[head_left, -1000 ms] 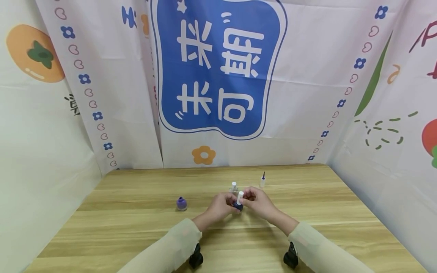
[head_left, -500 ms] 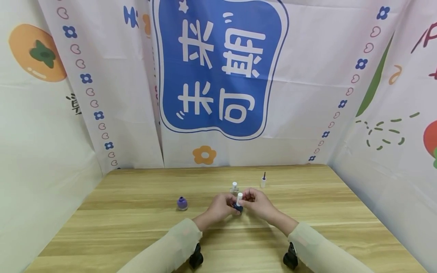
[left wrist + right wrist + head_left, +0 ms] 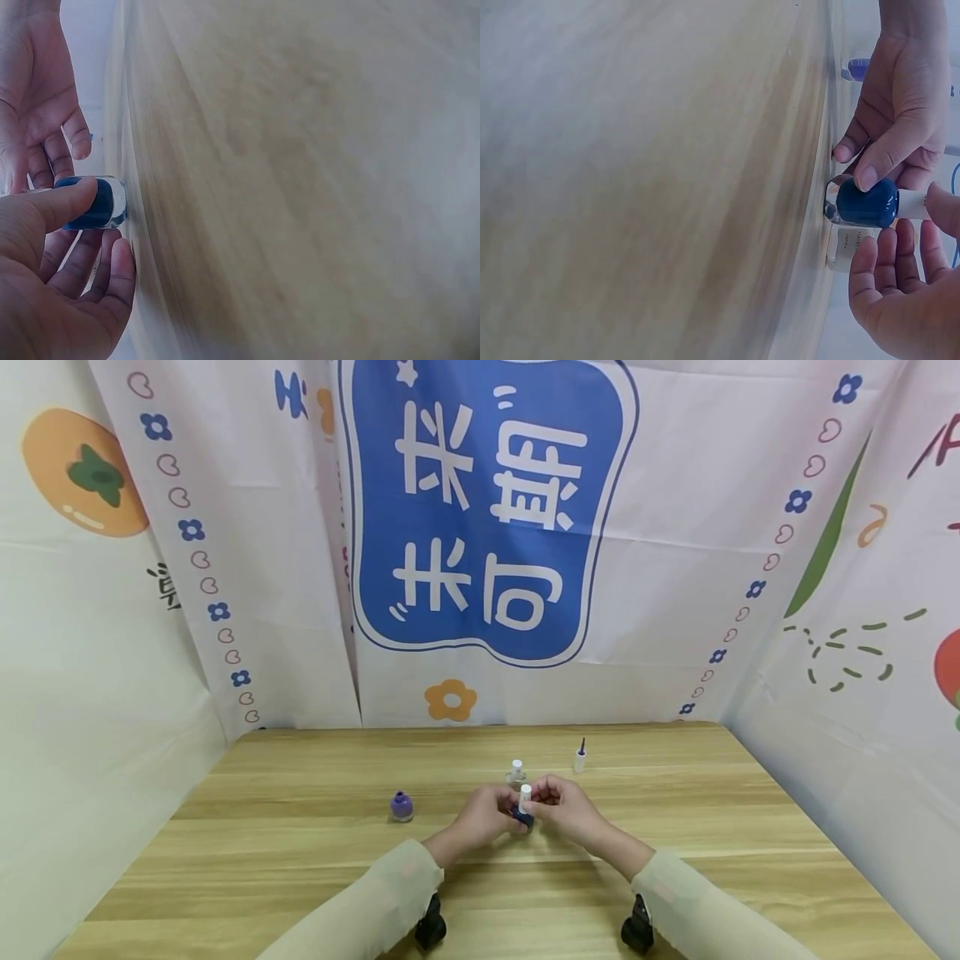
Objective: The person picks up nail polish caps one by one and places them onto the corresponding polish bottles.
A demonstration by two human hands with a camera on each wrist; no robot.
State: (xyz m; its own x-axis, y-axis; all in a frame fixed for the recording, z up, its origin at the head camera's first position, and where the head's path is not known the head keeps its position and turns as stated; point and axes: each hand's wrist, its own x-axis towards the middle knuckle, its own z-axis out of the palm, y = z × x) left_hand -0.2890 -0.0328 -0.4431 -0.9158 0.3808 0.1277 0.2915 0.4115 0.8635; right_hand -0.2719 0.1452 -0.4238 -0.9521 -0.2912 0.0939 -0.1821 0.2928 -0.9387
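A small dark blue nail polish bottle with a white cap stands upright at the middle of the table. My left hand pinches its glass body between thumb and fingers, as the left wrist view also shows. The white cap sits on the bottle's neck, and my right hand pinches it with thumb and fingers. Just behind the hands stands a clear nail polish bottle with a white cap, partly hidden.
An uncapped purple nail polish bottle stands to the left on the wooden table. A white cap with its purple brush pointing up stands behind the right hand. Printed cloth hangs along the table's back and sides.
The white cap has come slightly lower and more upright over the blue bottle. Both hands keep their grip nearly in place; the head view has shifted a little.
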